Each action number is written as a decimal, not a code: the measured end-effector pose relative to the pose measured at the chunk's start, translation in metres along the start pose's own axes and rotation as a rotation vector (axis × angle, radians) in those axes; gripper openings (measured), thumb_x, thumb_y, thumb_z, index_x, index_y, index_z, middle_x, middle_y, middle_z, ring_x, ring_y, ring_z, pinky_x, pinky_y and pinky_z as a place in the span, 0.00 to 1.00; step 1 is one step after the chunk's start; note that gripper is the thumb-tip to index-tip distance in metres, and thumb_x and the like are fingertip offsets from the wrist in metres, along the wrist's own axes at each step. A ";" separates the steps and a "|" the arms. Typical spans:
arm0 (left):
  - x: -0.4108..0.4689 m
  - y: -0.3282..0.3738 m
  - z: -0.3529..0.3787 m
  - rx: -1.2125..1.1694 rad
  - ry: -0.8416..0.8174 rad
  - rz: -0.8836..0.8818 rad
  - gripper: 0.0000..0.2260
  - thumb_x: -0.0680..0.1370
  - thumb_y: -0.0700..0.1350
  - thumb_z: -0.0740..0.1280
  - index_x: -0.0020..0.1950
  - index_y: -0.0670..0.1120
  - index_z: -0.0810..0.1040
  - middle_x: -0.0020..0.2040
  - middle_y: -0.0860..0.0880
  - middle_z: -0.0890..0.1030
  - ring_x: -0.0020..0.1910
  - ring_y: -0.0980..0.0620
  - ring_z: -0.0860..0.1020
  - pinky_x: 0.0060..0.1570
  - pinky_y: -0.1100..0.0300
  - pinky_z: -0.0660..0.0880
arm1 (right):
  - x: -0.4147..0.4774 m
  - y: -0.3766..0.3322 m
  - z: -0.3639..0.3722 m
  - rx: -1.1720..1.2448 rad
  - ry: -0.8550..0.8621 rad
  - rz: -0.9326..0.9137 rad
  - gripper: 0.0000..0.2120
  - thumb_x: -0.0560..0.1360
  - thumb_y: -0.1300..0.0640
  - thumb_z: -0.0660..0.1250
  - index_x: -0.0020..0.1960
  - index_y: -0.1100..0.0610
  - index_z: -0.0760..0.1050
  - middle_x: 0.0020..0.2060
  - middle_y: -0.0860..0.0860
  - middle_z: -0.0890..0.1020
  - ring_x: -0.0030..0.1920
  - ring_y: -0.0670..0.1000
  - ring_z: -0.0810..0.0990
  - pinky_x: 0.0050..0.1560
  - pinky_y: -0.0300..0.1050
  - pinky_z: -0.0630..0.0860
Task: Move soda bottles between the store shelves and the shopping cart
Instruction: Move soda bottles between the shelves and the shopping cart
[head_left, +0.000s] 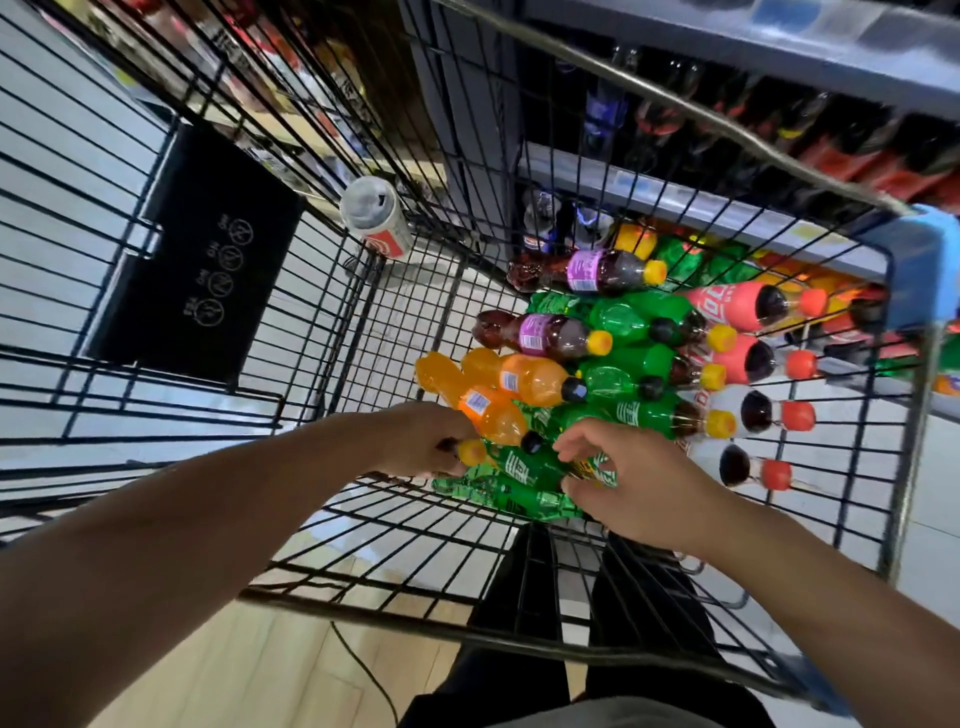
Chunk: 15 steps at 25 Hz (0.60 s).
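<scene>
**cartfan:** ok so where are we at with the sodas? all we can make out is a pile.

**aisle9:** nearly all of them are lying on their sides in the bottom of the shopping cart (727, 124), bunched toward its right side. We've got green bottles (524, 470) in the middle and nearest us, and two orange bottles (524, 382) lying over them on the left. Further out are purple-label bottles (550, 332) with yellow caps. Pink-label bottles (727, 306) with red-orange caps run along the right wall.

**cartfan:** and our hands?

**aisle9:** both down in the cart. Our left hand (415, 441) is curled round the neck end of a yellow-capped bottle (471, 451). The cap pokes out past the fingers, just beside the nearer orange one. Our right hand (639, 483) is over the green bottles, fingers bent, tips touching them. We can't tell if it's actually got hold of one.

**cartfan:** anything else around?

**aisle9:** a red-and-white can (375, 218) upright near the far left corner, a black flap (197, 260) with little icons on the left wall, and shelves (701, 205) of dark bottles just past the far rim.
</scene>
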<state>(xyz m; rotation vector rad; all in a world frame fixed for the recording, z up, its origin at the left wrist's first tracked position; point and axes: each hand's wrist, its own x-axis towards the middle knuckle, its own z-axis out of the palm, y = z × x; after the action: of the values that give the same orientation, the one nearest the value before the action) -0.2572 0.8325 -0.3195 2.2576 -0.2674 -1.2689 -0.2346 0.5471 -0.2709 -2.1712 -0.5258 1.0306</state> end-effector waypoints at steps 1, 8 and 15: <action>0.000 -0.004 -0.005 -0.074 0.047 0.009 0.13 0.77 0.48 0.73 0.62 0.50 0.81 0.55 0.52 0.81 0.51 0.52 0.79 0.53 0.56 0.76 | 0.002 0.000 0.002 0.030 0.010 0.016 0.15 0.76 0.50 0.73 0.60 0.42 0.74 0.54 0.34 0.79 0.58 0.33 0.76 0.58 0.30 0.72; -0.034 0.046 -0.062 -0.538 0.416 0.189 0.09 0.74 0.48 0.76 0.54 0.53 0.86 0.51 0.61 0.83 0.54 0.59 0.81 0.53 0.60 0.78 | 0.013 -0.015 0.014 0.345 0.080 0.043 0.37 0.70 0.49 0.80 0.71 0.33 0.65 0.66 0.31 0.73 0.67 0.31 0.69 0.60 0.29 0.71; -0.027 0.121 -0.065 -0.871 0.633 0.328 0.10 0.74 0.39 0.75 0.55 0.43 0.86 0.50 0.53 0.84 0.48 0.57 0.83 0.50 0.62 0.81 | 0.012 -0.010 0.001 0.550 0.304 -0.004 0.36 0.64 0.44 0.80 0.66 0.28 0.68 0.59 0.33 0.80 0.62 0.41 0.79 0.60 0.46 0.80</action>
<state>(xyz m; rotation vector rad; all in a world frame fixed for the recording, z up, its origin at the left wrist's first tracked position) -0.2067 0.7649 -0.2075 1.6274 0.1357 -0.3290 -0.2284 0.5618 -0.2707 -1.7800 -0.0857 0.7142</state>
